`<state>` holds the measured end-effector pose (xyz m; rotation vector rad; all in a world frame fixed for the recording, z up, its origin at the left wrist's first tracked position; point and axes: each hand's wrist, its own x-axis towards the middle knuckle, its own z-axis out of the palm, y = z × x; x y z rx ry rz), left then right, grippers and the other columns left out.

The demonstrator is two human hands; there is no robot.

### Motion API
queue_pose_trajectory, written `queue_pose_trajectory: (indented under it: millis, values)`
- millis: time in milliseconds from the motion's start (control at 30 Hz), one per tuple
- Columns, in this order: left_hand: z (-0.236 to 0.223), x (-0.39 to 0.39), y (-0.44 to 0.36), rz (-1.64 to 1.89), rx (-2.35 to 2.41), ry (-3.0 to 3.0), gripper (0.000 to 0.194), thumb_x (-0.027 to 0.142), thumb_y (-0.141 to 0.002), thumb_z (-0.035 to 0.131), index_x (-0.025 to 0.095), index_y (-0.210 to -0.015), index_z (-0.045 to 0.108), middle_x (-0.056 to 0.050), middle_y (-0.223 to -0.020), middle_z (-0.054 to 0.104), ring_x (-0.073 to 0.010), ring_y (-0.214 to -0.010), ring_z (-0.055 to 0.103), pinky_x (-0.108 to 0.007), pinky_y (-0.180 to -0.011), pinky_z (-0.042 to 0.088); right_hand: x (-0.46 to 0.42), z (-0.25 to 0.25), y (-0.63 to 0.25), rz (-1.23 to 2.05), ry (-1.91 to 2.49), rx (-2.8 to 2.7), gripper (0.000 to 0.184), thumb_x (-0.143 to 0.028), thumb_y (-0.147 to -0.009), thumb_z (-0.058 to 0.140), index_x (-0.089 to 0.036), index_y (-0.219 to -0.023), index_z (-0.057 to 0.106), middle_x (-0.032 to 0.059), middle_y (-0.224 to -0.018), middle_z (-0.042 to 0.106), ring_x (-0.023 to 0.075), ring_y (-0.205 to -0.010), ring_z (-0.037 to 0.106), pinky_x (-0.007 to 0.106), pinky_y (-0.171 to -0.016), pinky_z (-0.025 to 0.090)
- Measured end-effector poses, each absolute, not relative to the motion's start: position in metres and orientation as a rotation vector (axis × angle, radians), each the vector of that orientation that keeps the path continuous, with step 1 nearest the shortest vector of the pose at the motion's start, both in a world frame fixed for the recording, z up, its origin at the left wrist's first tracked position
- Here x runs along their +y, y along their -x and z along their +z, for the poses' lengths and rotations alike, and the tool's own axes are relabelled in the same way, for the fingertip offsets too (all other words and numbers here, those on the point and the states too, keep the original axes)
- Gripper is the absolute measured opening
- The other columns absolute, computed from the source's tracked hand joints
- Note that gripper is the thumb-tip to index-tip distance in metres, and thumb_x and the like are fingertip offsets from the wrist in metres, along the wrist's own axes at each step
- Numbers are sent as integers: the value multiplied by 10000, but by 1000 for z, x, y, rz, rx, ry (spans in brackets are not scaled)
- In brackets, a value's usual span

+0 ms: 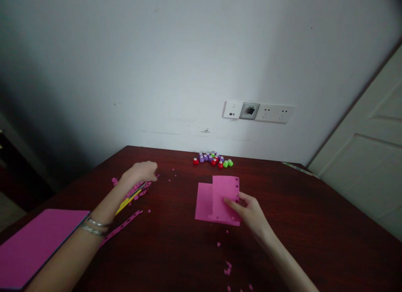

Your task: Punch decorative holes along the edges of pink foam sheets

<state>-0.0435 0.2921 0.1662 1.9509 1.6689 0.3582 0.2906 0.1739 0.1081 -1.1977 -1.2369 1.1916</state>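
My right hand (248, 210) grips a folded pink paper (224, 195), thumb on its front face and fingers behind. Punched holes run down the paper's right edge, with a few marks along the bottom. My left hand (143, 171) hovers over the left side of the table, its fingers curled together; whatever may be in them is hidden. Beneath that wrist lie punched pink paper scraps (125, 226) and slender yellow tools (128, 202), partly covered by the arm. Tiny pink cutouts (228, 267) are scattered at the front, below the paper.
Small red, purple and green craft punches (214, 159) cluster by the wall. A stack of pink paper (44, 241) lies at the left edge. A thin pale strip (300, 169) rests at the back right of the dark wooden table (298, 216). Sockets (274, 113) sit on the wall.
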Motion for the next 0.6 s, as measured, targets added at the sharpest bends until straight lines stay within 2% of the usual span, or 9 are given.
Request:
queue_pose_trajectory:
  millis: [33, 67, 133, 200, 267, 333, 467, 600]
  values:
    - [173, 287, 27, 371, 1572, -2012, 205, 301, -505, 736, 149, -554, 606, -31, -532, 589, -161, -554, 566, -251, -557, 436, 174, 107, -290, 1199, 1197, -1249, 354, -440, -634, 697, -136, -811, 655, 60, -758, 688, 193, -642, 629, 302, -590, 507]
    - [178, 281, 8, 414, 1397, -2033, 243, 357, -593, 687, 160, -731, 656, -41, -677, 644, -145, -616, 580, -229, -582, 437, 174, 107, -289, 1203, 1191, -1254, 356, -439, -632, 699, -135, -812, 655, 61, -762, 689, 196, -654, 632, 307, -604, 510]
    - [181, 269, -32, 508, 1046, -1988, 414, 414, -707, 597, 168, -1039, 606, -79, -937, 653, -149, -758, 594, -223, -610, 447, 173, 104, -287, 1209, 1168, -1253, 351, -424, -629, 708, -134, -818, 653, 64, -770, 691, 203, -686, 637, 321, -641, 516]
    - [175, 258, -69, 585, 810, -1914, 482, 400, -716, 607, 159, -1130, 549, -98, -1019, 633, -158, -846, 592, -248, -673, 460, 173, 102, -284, 1224, 1136, -1256, 343, -400, -633, 712, -135, -840, 647, 69, -794, 693, 210, -723, 640, 337, -677, 518]
    - [164, 251, -99, 692, 725, -1915, 479, 355, -670, 669, 145, -1090, 574, -93, -985, 647, -155, -853, 594, -272, -752, 451, 172, 101, -281, 1241, 1115, -1269, 343, -383, -641, 711, -137, -870, 641, 75, -822, 692, 213, -746, 640, 348, -694, 518]
    - [153, 250, -118, 732, 699, -1905, 365, 320, -675, 666, 131, -985, 626, -91, -956, 658, -162, -853, 598, -279, -760, 449, 171, 102, -280, 1254, 1111, -1285, 347, -379, -644, 709, -140, -885, 636, 77, -838, 690, 213, -748, 640, 348, -689, 519]
    - [145, 255, -130, 706, 746, -1872, 242, 304, -679, 652, 99, -808, 671, -82, -796, 677, -149, -710, 601, -255, -658, 447, 172, 109, -284, 1233, 1124, -1318, 338, -409, -666, 681, -152, -879, 627, 56, -836, 675, 195, -762, 630, 315, -687, 512]
    - [144, 257, -127, 613, 744, -1853, 270, 341, -673, 655, 108, -808, 679, -63, -741, 670, -124, -639, 576, -231, -596, 423, 175, 116, -294, 1058, 1161, -1347, 317, -474, -751, 566, -161, -771, 608, 5, -696, 609, 137, -636, 584, 247, -586, 485]
